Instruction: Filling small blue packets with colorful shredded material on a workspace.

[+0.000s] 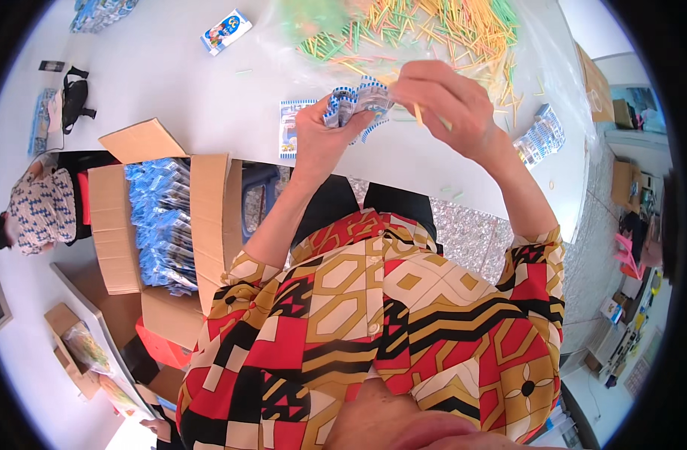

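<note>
Above the white table, my left hand is closed around crumpled blue-and-white plastic packets, their checked edges standing up. My right hand is just to the right, fingers bent together and touching or nearly touching the packets. A thin yellow stick pokes out below its fingers; how many it holds is hidden. Beyond both hands lies a heap of thin sticks in yellow, green and orange on clear plastic. Flat on the table beside my left hand is another blue-and-white packet.
An open cardboard box full of blue packets stands at my left. On the table are a small blue-and-white box, a strip of packets at the right and a black strapped item. Another person sits at the far left.
</note>
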Demonstrator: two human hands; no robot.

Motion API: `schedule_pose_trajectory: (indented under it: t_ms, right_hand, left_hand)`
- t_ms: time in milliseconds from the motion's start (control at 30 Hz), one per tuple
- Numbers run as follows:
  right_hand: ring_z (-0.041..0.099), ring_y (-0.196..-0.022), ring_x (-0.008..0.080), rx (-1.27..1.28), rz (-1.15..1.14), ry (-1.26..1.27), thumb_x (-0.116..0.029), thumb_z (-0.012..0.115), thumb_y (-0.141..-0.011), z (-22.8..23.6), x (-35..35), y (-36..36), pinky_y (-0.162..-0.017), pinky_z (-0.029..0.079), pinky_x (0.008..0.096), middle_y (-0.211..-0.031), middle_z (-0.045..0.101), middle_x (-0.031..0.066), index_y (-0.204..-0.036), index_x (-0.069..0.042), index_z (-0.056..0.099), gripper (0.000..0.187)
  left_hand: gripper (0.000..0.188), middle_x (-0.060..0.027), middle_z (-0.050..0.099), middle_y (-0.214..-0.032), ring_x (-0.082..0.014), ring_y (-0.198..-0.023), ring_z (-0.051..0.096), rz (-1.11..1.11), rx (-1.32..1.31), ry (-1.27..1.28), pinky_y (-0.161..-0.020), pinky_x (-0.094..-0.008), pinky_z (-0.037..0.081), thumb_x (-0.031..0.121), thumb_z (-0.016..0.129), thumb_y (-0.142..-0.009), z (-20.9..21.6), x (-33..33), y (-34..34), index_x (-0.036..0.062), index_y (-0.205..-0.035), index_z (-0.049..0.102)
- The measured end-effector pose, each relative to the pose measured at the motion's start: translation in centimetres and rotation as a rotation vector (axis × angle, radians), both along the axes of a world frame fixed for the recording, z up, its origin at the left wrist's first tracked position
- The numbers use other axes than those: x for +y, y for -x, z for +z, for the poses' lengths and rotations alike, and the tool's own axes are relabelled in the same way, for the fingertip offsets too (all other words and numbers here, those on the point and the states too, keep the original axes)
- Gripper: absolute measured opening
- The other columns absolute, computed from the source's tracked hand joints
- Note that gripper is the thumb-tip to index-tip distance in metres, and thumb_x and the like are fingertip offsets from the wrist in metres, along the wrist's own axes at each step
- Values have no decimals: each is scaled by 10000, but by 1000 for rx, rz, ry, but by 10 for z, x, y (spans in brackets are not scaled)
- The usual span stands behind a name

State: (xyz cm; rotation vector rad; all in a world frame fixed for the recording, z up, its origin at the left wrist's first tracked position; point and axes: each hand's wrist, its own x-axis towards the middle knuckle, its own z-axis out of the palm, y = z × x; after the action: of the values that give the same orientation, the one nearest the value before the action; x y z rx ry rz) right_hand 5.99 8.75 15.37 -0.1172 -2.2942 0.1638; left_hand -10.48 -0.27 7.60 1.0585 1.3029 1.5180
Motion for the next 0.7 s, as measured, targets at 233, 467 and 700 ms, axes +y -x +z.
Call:
schedule_pose_trajectory:
  t_ms: [233,467,700]
  right_hand:
    - [594,-674,214,-46,105,-220,25,651,-624,2,-6,2,-526,486,276,-846,580,109,-907,1,620,285]
    - [602,-709,224,-9,96,-118,62,673,-610,-1,-7,-1,-574,502,281,-858,592,115,-916,9,617,315]
    - [589,-721,163,-12,43,369,32,662,-724,8,-9,1,-575,455,214,-846,605,101,-864,-3,606,154]
  left_hand:
    - [133,14,631,-684,-18,-581,513,-31,-125,47,-519,-188,406,102,715,-728,3,-4,6,16,-823,679]
    - [141,13,630,-687,-23,-583,509,-78,-146,49,-519,-194,407,99,717,-729,7,-8,6,9,-829,675]
    - [140,7,580,-625,-34,-542,440,-23,186,0,-484,-212,357,97,733,-712,5,-6,5,20,-788,644]
